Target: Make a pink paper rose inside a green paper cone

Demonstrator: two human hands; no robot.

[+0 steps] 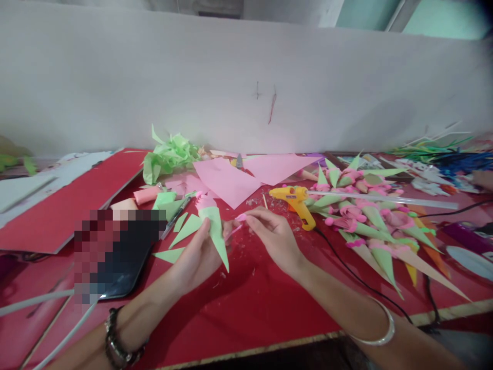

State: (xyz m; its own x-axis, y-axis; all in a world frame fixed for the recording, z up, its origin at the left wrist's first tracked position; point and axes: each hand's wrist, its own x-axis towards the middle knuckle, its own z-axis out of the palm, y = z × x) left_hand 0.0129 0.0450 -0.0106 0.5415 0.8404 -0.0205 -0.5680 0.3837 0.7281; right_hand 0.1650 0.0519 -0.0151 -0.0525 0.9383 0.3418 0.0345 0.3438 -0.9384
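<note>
My left hand (pixel 198 257) is closed on a pale green paper cone (pixel 216 231), its tip pointing down and its top filled with ruffled pink paper (pixel 204 201). To the right of the cone, my right hand (pixel 275 240) pinches a small pink strip (pixel 241 218). Part of that strip hangs toward the left fingers; whether they also touch it I cannot tell. Beside my left hand lie cut green paper pieces (pixel 187 229) and a cutter-like tool (pixel 175 216). Beyond my right hand rests a yellow hot glue gun (pixel 290 195) with a long clear glue stick.
Many pink and green paper cones (pixel 370 216) are piled at right. Pink sheets (pixel 227 180) and crumpled green paper (pixel 169 154) lie at the back. A dark glossy device (pixel 131 262) is at left. The glue gun's black cord (pixel 354 277) crosses the red table (pixel 254 308).
</note>
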